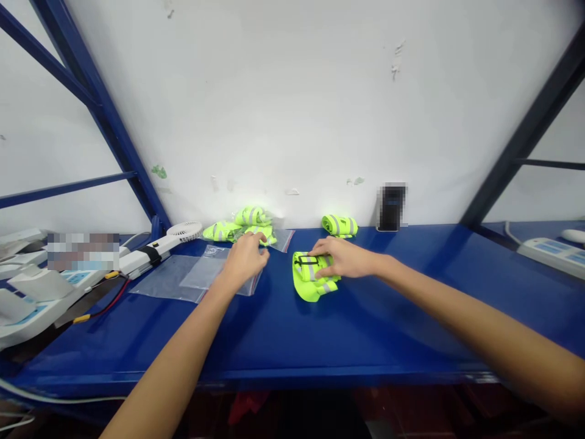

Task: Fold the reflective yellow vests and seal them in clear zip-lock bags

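Observation:
On the blue table lies a folded fluorescent yellow reflective vest (pixel 309 272) with grey stripes and a black-edged clear patch. My right hand (pixel 339 257) grips its top and right side, fingers and thumb bent around the fabric, with a loose flap hanging toward the front edge. To the left, my left hand (pixel 245 257) hovers over clear plastic zip bags (pixel 203 268), its fingers bent and thumb apart, with nothing visible in it. Just behind that hand sits a pile of yellow vests (pixel 250 216), seemingly in clear bags. Another rolled vest (pixel 339 225) rests near the wall.
A dark phone (pixel 391 207) leans on the wall at the back. A white handheld fan (pixel 184 230) and power strips (pixel 41 305) with cables crowd the left side. Another power strip (pixel 555 255) lies at right. Blue metal posts (pixel 109 122) frame the table.

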### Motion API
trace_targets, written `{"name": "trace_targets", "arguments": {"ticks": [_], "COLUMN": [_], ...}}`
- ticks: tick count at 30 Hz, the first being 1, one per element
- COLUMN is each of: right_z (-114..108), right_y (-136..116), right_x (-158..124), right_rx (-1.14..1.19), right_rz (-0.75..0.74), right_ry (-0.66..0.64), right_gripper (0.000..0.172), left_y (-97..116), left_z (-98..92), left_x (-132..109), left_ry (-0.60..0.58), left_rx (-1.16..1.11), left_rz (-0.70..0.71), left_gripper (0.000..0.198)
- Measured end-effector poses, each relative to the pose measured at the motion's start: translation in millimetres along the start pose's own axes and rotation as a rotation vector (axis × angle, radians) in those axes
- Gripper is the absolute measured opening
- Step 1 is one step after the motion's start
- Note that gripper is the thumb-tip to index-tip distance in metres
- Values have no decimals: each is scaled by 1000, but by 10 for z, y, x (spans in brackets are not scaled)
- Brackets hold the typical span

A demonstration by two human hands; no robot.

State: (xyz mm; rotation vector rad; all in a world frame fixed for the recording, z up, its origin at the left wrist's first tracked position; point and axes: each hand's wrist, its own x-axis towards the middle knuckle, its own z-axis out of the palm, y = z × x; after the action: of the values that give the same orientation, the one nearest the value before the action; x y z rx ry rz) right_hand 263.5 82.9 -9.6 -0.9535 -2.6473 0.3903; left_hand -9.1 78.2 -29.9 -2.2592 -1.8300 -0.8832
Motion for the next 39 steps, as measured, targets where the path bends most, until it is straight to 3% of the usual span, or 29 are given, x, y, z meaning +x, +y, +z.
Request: {"name": "trace_targets", "arguments": {"ticks": [2,5,9,13,17,22,25,30,35,39], "right_z": [127,330,455,460,498,551,548,528,513,550], "right_y": [13,87,168,181,171,186,180,102,38,48], "right_x": [6,-33,-107,-145,-130,-113,-116,29,307,314], "right_rx": [13,128,124,134,145,176,243,716,1170,1184], "right_rz": [-39,-43,-74,-124,-78,-17,2,195,498,364], "right_ry": [96,247,231,162,196,296,424,535,718,547], "right_gripper": [54,49,52,73,72,60,50,26,35,23], "left_y": [142,303,401,376,314,333,373,406,386,352], "left_z": [78,127,206,327,351,322,333,398,394,370], "left_x": [10,25,21,-50,-119,-154,-168,-176,-156,-141], "left_ry": [22,-1,-102,-188,-228,-266,-258,-92,1,78], "left_rx": [-72,-263,-398,-426,-415,-381,-394,-422,-406,-422], "left_rz": [75,310,497,514,492,483,473,426,412,362], "left_gripper": [18,22,24,36,55,68,76,92,74,44]}}
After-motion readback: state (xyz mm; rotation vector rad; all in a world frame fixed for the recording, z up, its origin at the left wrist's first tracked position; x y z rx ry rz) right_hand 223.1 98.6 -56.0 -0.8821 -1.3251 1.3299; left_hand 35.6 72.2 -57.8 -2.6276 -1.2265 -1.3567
